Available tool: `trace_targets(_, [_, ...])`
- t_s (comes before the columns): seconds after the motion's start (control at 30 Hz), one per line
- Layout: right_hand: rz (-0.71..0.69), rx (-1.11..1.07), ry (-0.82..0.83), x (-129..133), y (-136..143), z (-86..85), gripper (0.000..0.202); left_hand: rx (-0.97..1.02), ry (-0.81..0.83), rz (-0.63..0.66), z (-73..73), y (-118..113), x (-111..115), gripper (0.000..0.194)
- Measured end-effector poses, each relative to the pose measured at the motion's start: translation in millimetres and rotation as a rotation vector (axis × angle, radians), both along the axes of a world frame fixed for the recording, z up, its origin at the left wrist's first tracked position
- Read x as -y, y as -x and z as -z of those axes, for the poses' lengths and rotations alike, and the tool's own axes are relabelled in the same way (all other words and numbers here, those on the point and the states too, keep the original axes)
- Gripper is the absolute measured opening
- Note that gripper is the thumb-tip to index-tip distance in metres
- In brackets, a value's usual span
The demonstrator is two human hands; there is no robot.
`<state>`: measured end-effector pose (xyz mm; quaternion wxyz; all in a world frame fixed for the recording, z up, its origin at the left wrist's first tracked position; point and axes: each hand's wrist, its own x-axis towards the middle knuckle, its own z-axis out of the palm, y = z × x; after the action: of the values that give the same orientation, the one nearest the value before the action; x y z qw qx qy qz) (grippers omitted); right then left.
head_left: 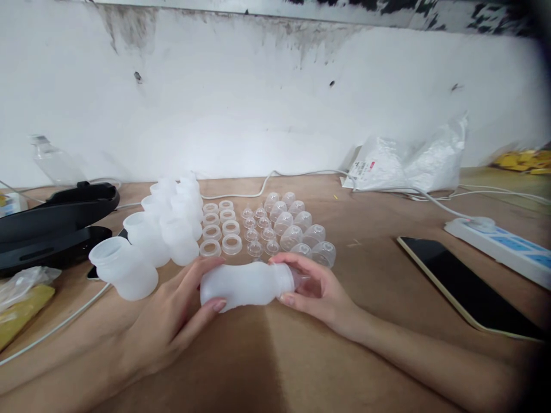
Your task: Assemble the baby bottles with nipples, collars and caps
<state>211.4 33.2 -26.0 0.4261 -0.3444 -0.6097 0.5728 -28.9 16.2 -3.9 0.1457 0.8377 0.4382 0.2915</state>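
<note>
A translucent white baby bottle (245, 284) lies sideways between my two hands, above the near part of the table. My left hand (172, 315) grips its base end, thumb in front and fingers behind. At the other end, the fingers of my right hand (321, 289) are closed round the collar ring (284, 279), and a clear nipple (301, 280) points into that palm. Behind the bottle stand rows of open white bottle bodies (124, 267), collar rings (232, 244), clear nipples (255, 248) and clear dome caps (323, 253).
A phone (465, 284) and a white power strip (503, 246) lie at the right. Clear plastic bags (404, 163) lean against the back wall, with a white cable (267, 183) along it. Black equipment (55, 223) and a yellow packet (26, 307) sit at the left.
</note>
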Motion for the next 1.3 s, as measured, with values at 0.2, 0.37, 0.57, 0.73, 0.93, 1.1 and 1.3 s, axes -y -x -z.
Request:
trace_targets(0.2, [0.001, -0.003, 0.031, -3, -3, 2.2, 0.039, -0.073, -0.334, 0.272, 10.4, 9, -9, 0.053])
trace_targets(0.37, [0.011, -0.013, 0.001, -2, -2, 2.7, 0.038, 0.002, -0.264, 0.178, 6.2, 5, -5, 0.054])
trace_targets(0.57, [0.010, 0.013, -0.086, -1, -2, 1.7, 0.040, 0.073, 0.039, 0.049, -0.5, 1, -3, 0.040])
trace_targets(0.73, [0.053, 0.094, -0.106, -2, -2, -1.8, 0.041, 0.019, -0.107, 0.154, 5.9, 7, -7, 0.047])
trace_targets(0.93, [0.045, 0.080, -0.014, -2, -1, -3.7, 0.038, -0.034, -0.374, 0.342, 13.4, 13, -12, 0.057])
trace_targets(1.1, [0.021, 0.081, 0.040, -3, -3, -3.3, 0.036, -0.079, -0.486, 0.409, 12.3, 14, -12, 0.056])
trace_targets(1.3, [0.075, 0.123, -0.207, 1, -1, -1.7, 0.039, 0.039, -0.285, 0.224, 7.5, 8, -9, 0.050])
